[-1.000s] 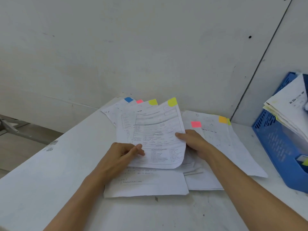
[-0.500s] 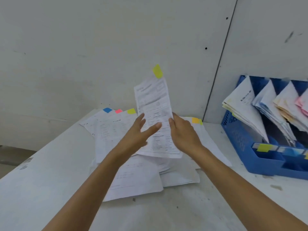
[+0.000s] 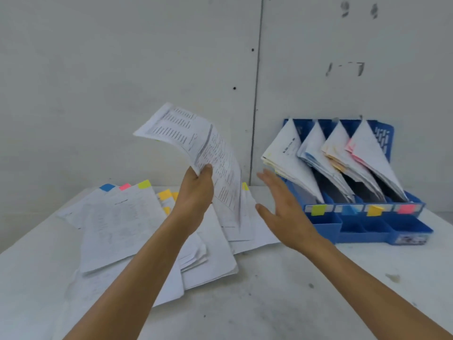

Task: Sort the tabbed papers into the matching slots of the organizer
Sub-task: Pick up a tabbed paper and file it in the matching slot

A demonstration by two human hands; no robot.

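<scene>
Both hands are raised over the white counter (image 3: pixel 269 298). Left hand (image 3: pixel 196 192) pinches a printed sheet (image 3: pixel 196 146) by its lower edge between thumb and fingers; the sheet stands up in the air and bends over backward at the top, its print blurred. No coloured tab can be made out on it from this side. Right hand (image 3: pixel 284 209) is empty, palm turned inward, fingers spread wide and reaching toward the organizer, close to its left stack but whether touching it I cannot tell.

Beneath the left forearm lies the loose pile of papers (image 3: pixel 127 231), fanned across the counter's left half toward the far edge. Tabs stick out at the pile's far side: a blue tab (image 3: pixel 107 187), a pink tab (image 3: pixel 125 186), a yellow-green tab (image 3: pixel 144 184) and orange tabs (image 3: pixel 165 194).

At the counter's far right, against the wall (image 3: pixel 122 69), stands the blue organizer (image 3: pixel 328 229). Its four slots each hold a leaning stack of papers (image 3: pixel 289 153), and on the front rail sit four labels, left to right: yellow-green label (image 3: pixel 318 210), blue label (image 3: pixel 349 210), orange label (image 3: pixel 374 210), pink label (image 3: pixel 405 208). Low open compartments run along its near front.
</scene>
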